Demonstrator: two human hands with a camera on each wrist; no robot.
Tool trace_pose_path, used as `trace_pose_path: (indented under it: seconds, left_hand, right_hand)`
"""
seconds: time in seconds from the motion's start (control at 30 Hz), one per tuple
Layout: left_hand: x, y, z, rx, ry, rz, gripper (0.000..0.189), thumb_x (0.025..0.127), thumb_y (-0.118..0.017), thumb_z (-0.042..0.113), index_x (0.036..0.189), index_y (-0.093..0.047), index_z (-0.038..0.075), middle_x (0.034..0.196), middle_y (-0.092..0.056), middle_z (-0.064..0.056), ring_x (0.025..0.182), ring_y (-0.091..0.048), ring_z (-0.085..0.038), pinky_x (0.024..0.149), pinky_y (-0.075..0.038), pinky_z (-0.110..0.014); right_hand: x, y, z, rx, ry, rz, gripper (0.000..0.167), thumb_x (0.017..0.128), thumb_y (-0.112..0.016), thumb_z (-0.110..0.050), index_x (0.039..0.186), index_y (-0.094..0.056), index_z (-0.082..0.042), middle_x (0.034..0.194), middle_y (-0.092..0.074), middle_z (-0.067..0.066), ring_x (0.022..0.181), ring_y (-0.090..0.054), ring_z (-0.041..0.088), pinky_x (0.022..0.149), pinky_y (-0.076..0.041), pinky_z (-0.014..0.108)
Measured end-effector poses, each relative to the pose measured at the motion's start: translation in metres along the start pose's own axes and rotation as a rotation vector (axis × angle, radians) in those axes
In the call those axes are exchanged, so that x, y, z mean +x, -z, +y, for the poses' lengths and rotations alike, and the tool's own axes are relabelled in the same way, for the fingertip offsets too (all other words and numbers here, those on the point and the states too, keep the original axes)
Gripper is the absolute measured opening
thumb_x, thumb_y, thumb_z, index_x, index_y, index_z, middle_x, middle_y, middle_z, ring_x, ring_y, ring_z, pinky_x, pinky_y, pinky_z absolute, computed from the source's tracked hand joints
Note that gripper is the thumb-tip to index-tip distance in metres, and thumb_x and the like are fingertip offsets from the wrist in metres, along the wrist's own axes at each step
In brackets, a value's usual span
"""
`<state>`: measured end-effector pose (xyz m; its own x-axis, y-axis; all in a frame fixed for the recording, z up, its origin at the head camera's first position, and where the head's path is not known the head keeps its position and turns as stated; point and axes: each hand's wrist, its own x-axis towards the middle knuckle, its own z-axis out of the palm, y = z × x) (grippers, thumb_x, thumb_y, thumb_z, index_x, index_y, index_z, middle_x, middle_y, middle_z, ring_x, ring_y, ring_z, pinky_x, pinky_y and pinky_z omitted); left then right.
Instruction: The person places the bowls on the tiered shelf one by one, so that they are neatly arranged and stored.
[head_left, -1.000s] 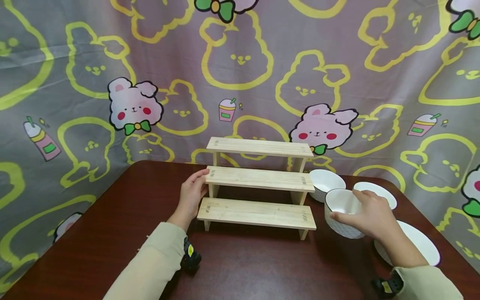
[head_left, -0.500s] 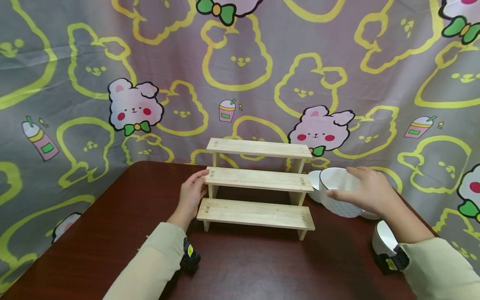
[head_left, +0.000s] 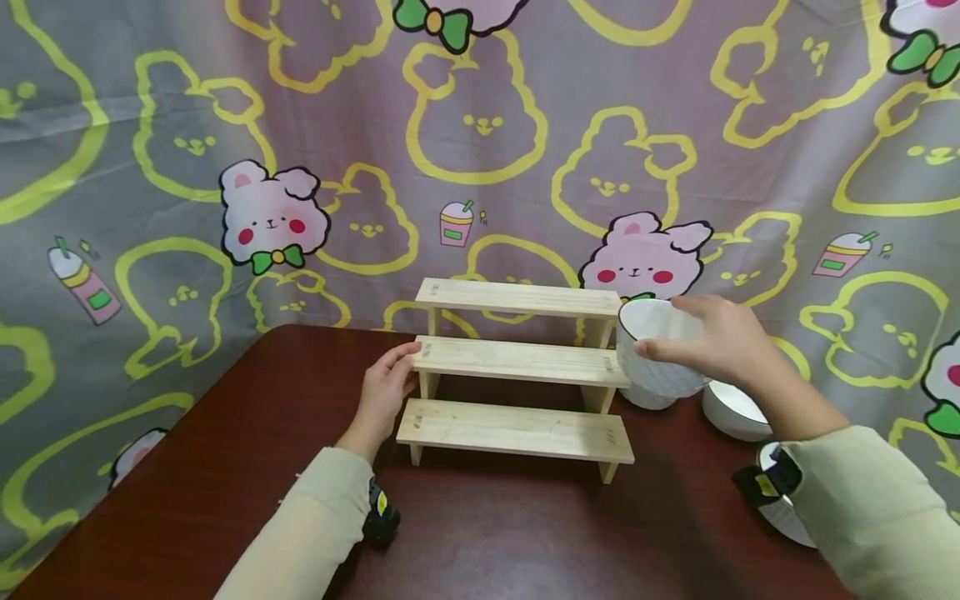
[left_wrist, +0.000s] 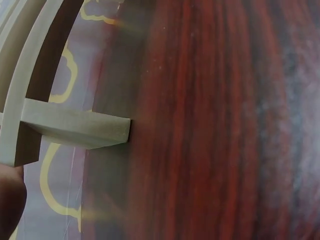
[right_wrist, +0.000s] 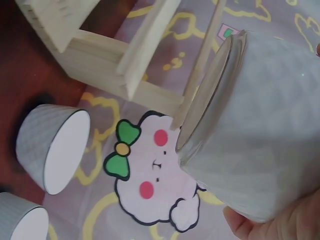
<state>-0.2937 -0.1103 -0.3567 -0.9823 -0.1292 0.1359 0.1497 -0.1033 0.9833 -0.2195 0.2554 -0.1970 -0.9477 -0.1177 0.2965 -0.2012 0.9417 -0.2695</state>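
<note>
A three-tier wooden shelf (head_left: 517, 360) stands on the table. My left hand (head_left: 381, 398) grips the left end of its middle board, and a fingertip (left_wrist: 11, 200) meets the wood at the edge of the left wrist view. My right hand (head_left: 722, 346) holds a white bowl (head_left: 651, 368) with a dark rim, thumb on the near side and fingers at the far side. This bowl is raised off the table beside the right end of the upper boards. Its quilted outer wall (right_wrist: 270, 115) fills the right of the right wrist view.
Below the held bowl sits another white bowl (right_wrist: 32, 132), partly hidden in the head view. Farther right stands a second bowl (head_left: 733, 417). White dishware (head_left: 791, 523) lies partly covered by my right wrist. A patterned curtain (head_left: 330, 108) hangs behind the dark table (head_left: 480, 533).
My right hand has lifted the bowl up and to the left, from beside the lowest board to the height of the upper boards. My left hand stays on the shelf.
</note>
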Motion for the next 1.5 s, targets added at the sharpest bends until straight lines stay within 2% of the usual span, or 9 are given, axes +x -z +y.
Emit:
trace_pose_path:
  seconds: [0.23, 0.53, 0.63, 0.77, 0.9, 1.2, 1.5]
  left_hand:
    - [0.002, 0.000, -0.001, -0.007, -0.039, -0.009, 0.031, 0.096, -0.044, 0.012, 0.122, -0.057, 0.001, 0.129, -0.053, -0.014, 0.108, -0.055, -0.021, 0.095, -0.042, -0.043]
    - [0.001, 0.000, -0.001, -0.012, -0.031, -0.002, 0.031, 0.097, -0.043, 0.011, 0.123, -0.057, 0.001, 0.131, -0.052, -0.015, 0.110, -0.053, -0.022, 0.097, -0.040, -0.044]
    - [0.002, 0.000, -0.003, -0.010, -0.042, 0.000, 0.031, 0.097, -0.042, 0.011, 0.123, -0.056, 0.000, 0.131, -0.052, -0.016, 0.109, -0.054, -0.022, 0.096, -0.041, -0.044]
    - [0.002, 0.000, -0.004, -0.001, -0.040, 0.004, 0.031, 0.097, -0.043, 0.012, 0.123, -0.057, 0.002, 0.130, -0.053, -0.015, 0.109, -0.054, -0.021, 0.095, -0.041, -0.043]
    - [0.002, 0.001, -0.004, 0.004, -0.027, 0.000, 0.031, 0.096, -0.044, 0.014, 0.122, -0.058, 0.004, 0.130, -0.053, -0.012, 0.110, -0.053, -0.020, 0.096, -0.041, -0.042]
    - [-0.001, 0.003, -0.006, -0.040, -0.038, 0.006, 0.030, 0.096, -0.044, 0.012, 0.121, -0.058, 0.002, 0.131, -0.052, -0.011, 0.111, -0.052, -0.021, 0.097, -0.040, -0.043]
    - [0.004, 0.001, -0.011, -0.073, -0.041, 0.035, 0.030, 0.094, -0.044, 0.011, 0.119, -0.059, 0.001, 0.130, -0.054, -0.011, 0.110, -0.054, -0.021, 0.096, -0.041, -0.044]
  right_hand:
    - [0.017, 0.007, -0.014, -0.016, 0.021, -0.007, 0.082, 0.074, -0.065, -0.055, 0.126, -0.052, 0.006, 0.122, -0.054, 0.029, 0.111, -0.046, 0.046, 0.085, -0.038, 0.055]
    - [0.038, 0.007, -0.034, 0.077, 0.004, -0.028, 0.083, 0.072, -0.067, -0.054, 0.128, -0.051, 0.005, 0.127, -0.052, 0.026, 0.119, -0.043, 0.041, 0.090, -0.037, 0.053]
    - [0.043, 0.005, -0.041, 0.092, 0.018, -0.023, 0.078, 0.071, -0.068, -0.055, 0.122, -0.056, 0.003, 0.120, -0.057, 0.022, 0.111, -0.048, 0.037, 0.085, -0.040, 0.049]
    - [0.051, 0.002, -0.051, 0.113, 0.043, 0.010, 0.060, 0.070, -0.069, -0.053, 0.103, -0.065, -0.003, 0.098, -0.065, 0.014, 0.089, -0.053, 0.029, 0.070, -0.041, 0.038]
    - [0.059, -0.001, -0.060, 0.137, 0.060, 0.028, 0.050, 0.068, -0.070, -0.050, 0.091, -0.067, -0.004, 0.085, -0.065, 0.012, 0.078, -0.054, 0.027, 0.060, -0.041, 0.033]
    - [0.078, -0.016, -0.081, 0.135, 0.043, -0.008, 0.055, 0.066, -0.068, -0.052, 0.087, -0.065, -0.002, 0.083, -0.064, 0.015, 0.076, -0.056, 0.029, 0.057, -0.043, 0.033]
    - [0.097, -0.028, -0.095, 0.157, 0.038, -0.008, 0.055, 0.066, -0.068, -0.052, 0.088, -0.066, -0.002, 0.085, -0.065, 0.016, 0.075, -0.057, 0.028, 0.058, -0.046, 0.033]
